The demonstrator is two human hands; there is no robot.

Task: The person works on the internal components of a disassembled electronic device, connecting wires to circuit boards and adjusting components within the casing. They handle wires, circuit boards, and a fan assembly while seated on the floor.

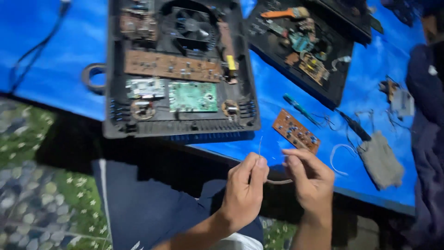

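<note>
Two hands pinch a thin wire at the near edge of a blue-covered table.

Left hand [244, 190] has thumb and forefinger closed on the thin wire [260, 144], whose end stands up above the fingers; right hand [309, 178] pinches the same strand, which loops pale between them. Just beyond lie a small brown circuit board [296, 131], a green screwdriver [300, 109] and an opened black appliance casing [180, 127].

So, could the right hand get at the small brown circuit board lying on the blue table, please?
Probably yes: the small brown circuit board lies uncovered just beyond the right hand, though its fingers are pinching a thin wire.
</note>
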